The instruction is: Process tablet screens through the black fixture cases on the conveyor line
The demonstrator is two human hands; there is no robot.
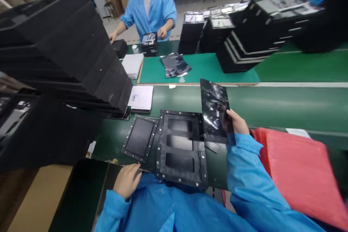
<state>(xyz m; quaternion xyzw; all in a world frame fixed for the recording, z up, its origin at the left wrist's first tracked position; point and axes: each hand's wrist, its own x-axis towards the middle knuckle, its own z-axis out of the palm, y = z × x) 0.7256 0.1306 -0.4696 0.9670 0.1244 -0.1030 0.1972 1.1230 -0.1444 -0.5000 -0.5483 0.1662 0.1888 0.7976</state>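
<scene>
My right hand point(238, 121) grips the right edge of a glossy black sheet point(214, 107), holding it tilted up above the bench. Light glints off its surface, and I cannot tell exactly what it is. Below and left of it lies a black frame plate point(179, 146) with three rounded rectangular recesses and pale studs along its border. Left of that is a smaller black framed panel point(140, 137), turned slightly, also studded. My left hand point(127, 180) rests by the bench's front edge, just below the smaller panel. Its fingers are stretched out and nothing is in them.
Tall stacked black trays point(81, 43) rise at the left. White papers point(141, 98) lie beside them. A red plastic-wrapped pile point(299, 174) sits at the right. Across the green bench are dark film bags point(175, 64), stacked black boxes point(244, 47), and a co-worker in a blue coat point(152, 7).
</scene>
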